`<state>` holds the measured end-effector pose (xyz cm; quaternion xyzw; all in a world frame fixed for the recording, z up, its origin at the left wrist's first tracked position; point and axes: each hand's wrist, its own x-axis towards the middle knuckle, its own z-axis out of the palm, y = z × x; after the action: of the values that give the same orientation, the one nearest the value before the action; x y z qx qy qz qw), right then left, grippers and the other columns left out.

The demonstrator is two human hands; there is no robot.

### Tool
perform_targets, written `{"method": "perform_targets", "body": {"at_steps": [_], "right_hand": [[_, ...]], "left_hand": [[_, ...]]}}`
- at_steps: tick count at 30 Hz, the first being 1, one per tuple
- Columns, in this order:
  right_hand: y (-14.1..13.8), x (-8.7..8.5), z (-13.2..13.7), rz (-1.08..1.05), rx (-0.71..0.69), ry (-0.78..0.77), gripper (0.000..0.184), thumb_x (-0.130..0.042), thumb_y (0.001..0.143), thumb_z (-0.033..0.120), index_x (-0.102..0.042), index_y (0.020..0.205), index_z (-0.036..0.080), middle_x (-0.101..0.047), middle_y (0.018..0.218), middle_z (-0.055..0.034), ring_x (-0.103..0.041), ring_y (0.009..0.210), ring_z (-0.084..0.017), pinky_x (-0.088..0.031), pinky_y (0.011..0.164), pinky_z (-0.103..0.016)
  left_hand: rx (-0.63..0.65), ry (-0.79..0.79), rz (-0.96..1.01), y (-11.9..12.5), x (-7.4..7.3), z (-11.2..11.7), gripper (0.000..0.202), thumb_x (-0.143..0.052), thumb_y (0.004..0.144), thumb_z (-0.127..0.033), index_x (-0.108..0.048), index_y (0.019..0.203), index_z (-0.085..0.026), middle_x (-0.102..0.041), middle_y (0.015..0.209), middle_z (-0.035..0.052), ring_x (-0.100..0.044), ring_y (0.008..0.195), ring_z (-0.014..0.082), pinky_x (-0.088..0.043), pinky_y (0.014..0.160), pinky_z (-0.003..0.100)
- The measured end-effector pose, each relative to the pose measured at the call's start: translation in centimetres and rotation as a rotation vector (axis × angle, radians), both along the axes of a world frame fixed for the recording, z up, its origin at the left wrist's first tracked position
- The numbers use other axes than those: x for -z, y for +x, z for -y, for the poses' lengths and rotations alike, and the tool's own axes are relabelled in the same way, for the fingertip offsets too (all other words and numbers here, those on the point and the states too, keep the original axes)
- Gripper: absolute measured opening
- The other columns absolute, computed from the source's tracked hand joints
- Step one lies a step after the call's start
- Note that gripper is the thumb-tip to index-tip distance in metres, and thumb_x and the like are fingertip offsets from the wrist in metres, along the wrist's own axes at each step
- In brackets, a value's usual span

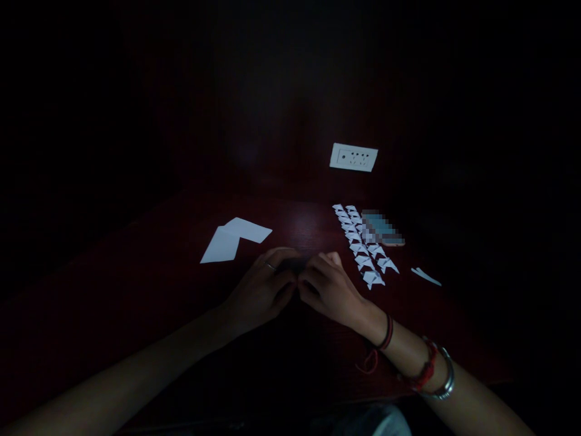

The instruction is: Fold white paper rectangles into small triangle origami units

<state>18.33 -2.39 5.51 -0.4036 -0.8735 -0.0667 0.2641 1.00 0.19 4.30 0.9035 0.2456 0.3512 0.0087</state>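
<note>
My left hand (267, 284) and my right hand (333, 287) meet over the dark red table, fingers curled and tips close together. Both are closed in a pinch. Whatever lies between the fingers, if anything, is hidden in shadow. Beyond my left hand lie white paper sheets (221, 245), one overlapping the other. To the right of my right hand, several small folded white paper pieces (357, 248) stand in two slanting rows.
A phone (384, 229), blurred out, rests beside the folded rows. Thin white paper strips (426, 277) lie further right. On the back wall is a white socket plate (353, 157). The table (149, 272) fades into darkness at its sides.
</note>
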Motion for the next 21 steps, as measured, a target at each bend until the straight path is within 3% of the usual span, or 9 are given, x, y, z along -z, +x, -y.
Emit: {"method": "perform_targets", "body": {"at_steps": [10,21], "right_hand": [[0.31,-0.05,0.28,-0.022,-0.050,-0.057,0.011,-0.046,0.080,0.022,-0.056,0.076,0.016,-0.051,0.079,-0.0027,-0.043,0.079,-0.014,-0.026,0.073,-0.030],[0.77,0.12,0.21,0.080,-0.008,-0.052,0.014,-0.044,0.082,0.022,-0.056,0.077,0.017,-0.049,0.078,-0.0032,-0.040,0.076,-0.015,-0.026,0.071,-0.031]], "left_hand": [[0.074,-0.034,0.033,-0.27,0.04,0.26,0.014,-0.046,0.074,-0.006,-0.051,0.081,-0.017,-0.039,0.115,0.0051,-0.037,0.109,0.0212,-0.035,0.090,0.040],[0.061,-0.078,0.013,-0.40,0.39,0.04,0.012,-0.044,0.076,-0.008,-0.051,0.078,-0.017,-0.041,0.114,0.0047,-0.039,0.108,0.0205,-0.035,0.091,0.039]]}}
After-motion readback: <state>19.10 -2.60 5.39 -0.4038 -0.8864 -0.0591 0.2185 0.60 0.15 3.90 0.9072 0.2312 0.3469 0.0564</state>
